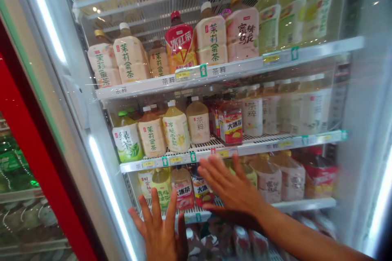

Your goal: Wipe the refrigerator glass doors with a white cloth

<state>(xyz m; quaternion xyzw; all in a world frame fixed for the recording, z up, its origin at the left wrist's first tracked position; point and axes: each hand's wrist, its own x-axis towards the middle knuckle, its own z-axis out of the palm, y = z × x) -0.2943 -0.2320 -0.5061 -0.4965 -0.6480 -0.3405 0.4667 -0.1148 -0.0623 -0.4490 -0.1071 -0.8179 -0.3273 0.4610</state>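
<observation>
My left hand (162,228) is raised at the bottom centre with its fingers spread and nothing in it. It is in front of the lower shelf, nearest to a green-labelled tea bottle (161,183) and a bottle with a pink-red label (183,185). Reaching in from the right, my right hand (234,191) has its fingers stretched out and holds nothing. Behind its fingertips stands a dark bottle with a blue and red label (200,185), partly covered. Whether either hand touches anything, I cannot tell.
Above the hands, a middle shelf (257,147) carries several tea bottles, among them a red-labelled one (231,124). Larger bottles, one red (180,45), line the upper shelf (245,65). A bright light strip (107,191) edges the cooler. At left is a red frame (33,142).
</observation>
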